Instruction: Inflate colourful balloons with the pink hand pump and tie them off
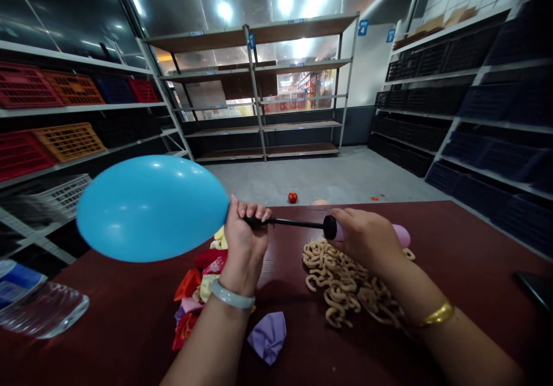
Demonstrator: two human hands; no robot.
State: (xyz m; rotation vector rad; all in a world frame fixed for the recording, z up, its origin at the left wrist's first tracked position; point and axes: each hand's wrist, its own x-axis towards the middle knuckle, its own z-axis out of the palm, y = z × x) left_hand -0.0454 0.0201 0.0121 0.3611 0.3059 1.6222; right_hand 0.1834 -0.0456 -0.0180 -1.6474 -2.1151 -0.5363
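Observation:
A large blue balloon (pixel 151 208), swollen with air, sticks out leftward from my left hand (pixel 247 230). That hand is closed round the balloon's neck and the black nozzle end of a balloon pump. The pump's thin black rod (pixel 300 223) shows between my hands. My right hand (pixel 365 236) is wrapped round the pump's pink barrel (pixel 401 235), whose rounded end pokes out past it. Below the right hand lies a heap of tan elastic bands (pixel 341 288). Deflated balloons (pixel 190 299) in several colours are piled left of my left forearm, and a single purple one (pixel 268 337) lies between the arms.
A clear water bottle (pixel 47 305) lies at the left of the dark red table (pixel 449 230). A dark flat object (pixel 533 288) rests at the right edge. Beyond are shelves (pixel 259 127) and stacked crates (pixel 71 141). A small red ball-like thing (pixel 292 197) is on the floor.

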